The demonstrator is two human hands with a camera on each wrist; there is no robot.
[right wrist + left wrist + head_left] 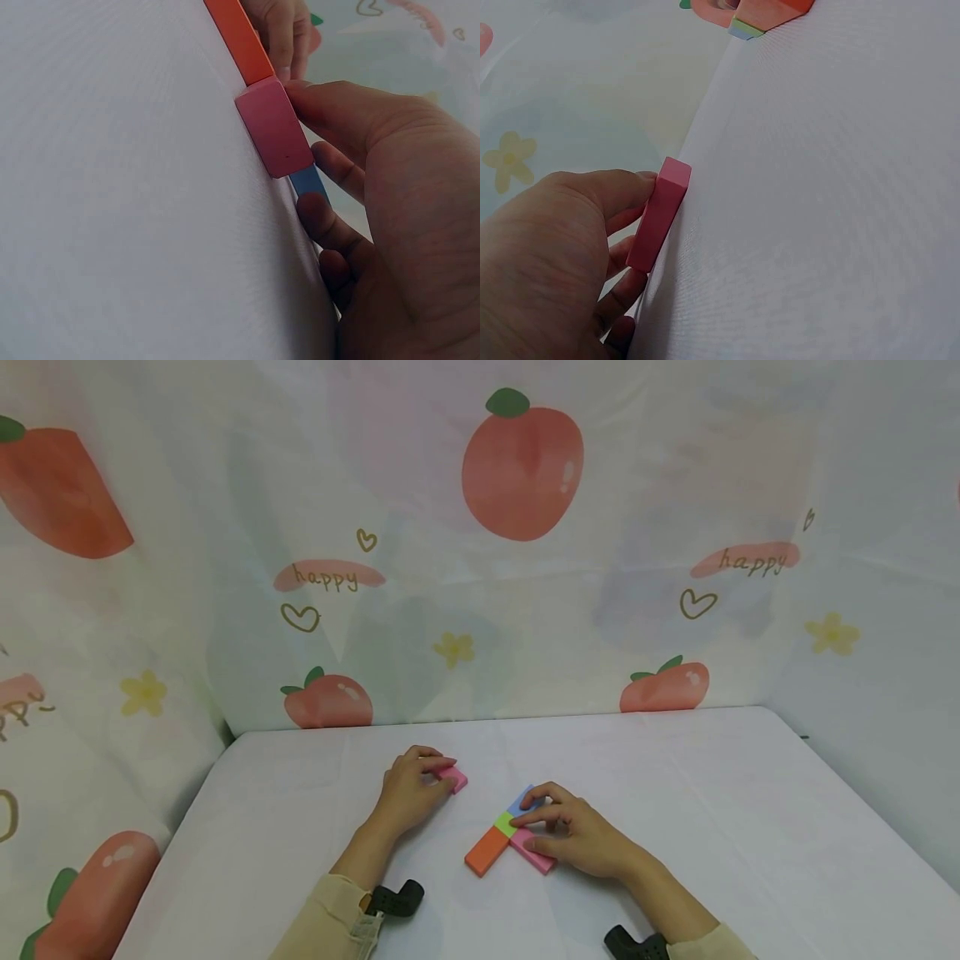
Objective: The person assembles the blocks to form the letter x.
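Observation:
A pink block is pinched between the thumb and fingers of my left hand, close over the white tabletop. In the left wrist view this pink block stands on edge against the fingertips. To the right lies a joined group: an orange block, a small green block, a blue block and a second pink block branching off toward me. My right hand rests over this group, fingertips at the green and blue blocks, thumb on the second pink block.
The white-covered table stretches around both hands. Behind and to the left hangs a printed cloth with fruit, hearts and flowers. Black wrist mounts sit at both cuffs.

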